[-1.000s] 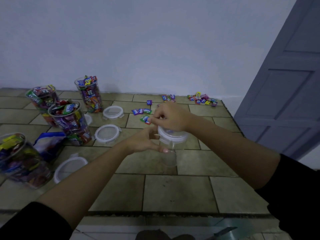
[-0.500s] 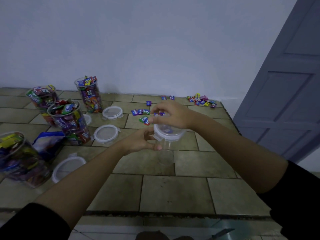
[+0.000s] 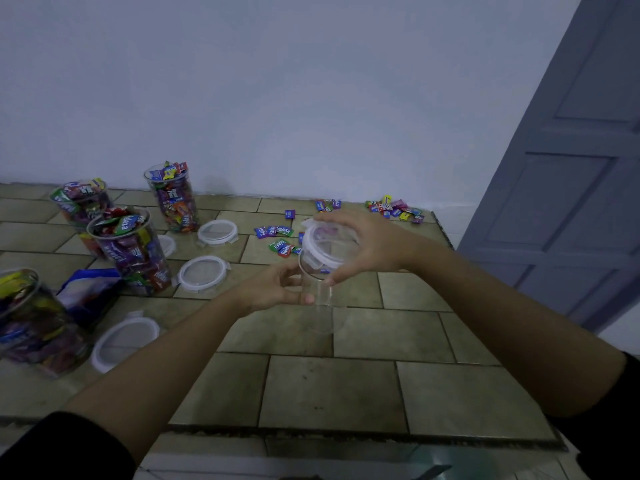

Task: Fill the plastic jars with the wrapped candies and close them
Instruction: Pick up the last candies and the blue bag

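Head view, looking down on a tiled counter [image 3: 329, 386]: the job looks to me a bit past halfway on filling and not begun on closing.

Four full jars stand toward the left edge: one at the back by the wall [image 3: 172, 197], one further left [image 3: 81, 202], one in front of those [image 3: 133, 251], and one nearest the left edge [image 3: 31, 320]. All four are heaped to the mouth with candies, and none has a lid on. Their lids lie flat on the counter beside them: one [image 3: 217, 232], a second [image 3: 202, 273], a third [image 3: 124, 337] closer to the front edge, and a fourth [image 3: 168, 244] half hidden behind a jar. A blue bag [image 3: 88, 292] lies between the jars.

The empty jar [image 3: 317, 296] is held up over the middle of the counter. The left hand [image 3: 273, 292] has its fingers curled round the clear body. The right hand [image 3: 367, 247] is clamped on the jar's lid [image 3: 325, 247], fingers spread over the top and thumb under the near rim. That lid sits tilted, not seated flat. I see no heap of candies inside; a small blue speck shows near the rim, and I cannot tell whether it is in the jar or behind it.

Loose candies remain: a scatter [image 3: 277, 237] just behind the hands, a few [image 3: 327, 204] by the wall, and a pile [image 3: 394, 209] at the back right corner.

So what is left, by my reckoning: get this lid off, fill the jar from those candies, then press five lids on.
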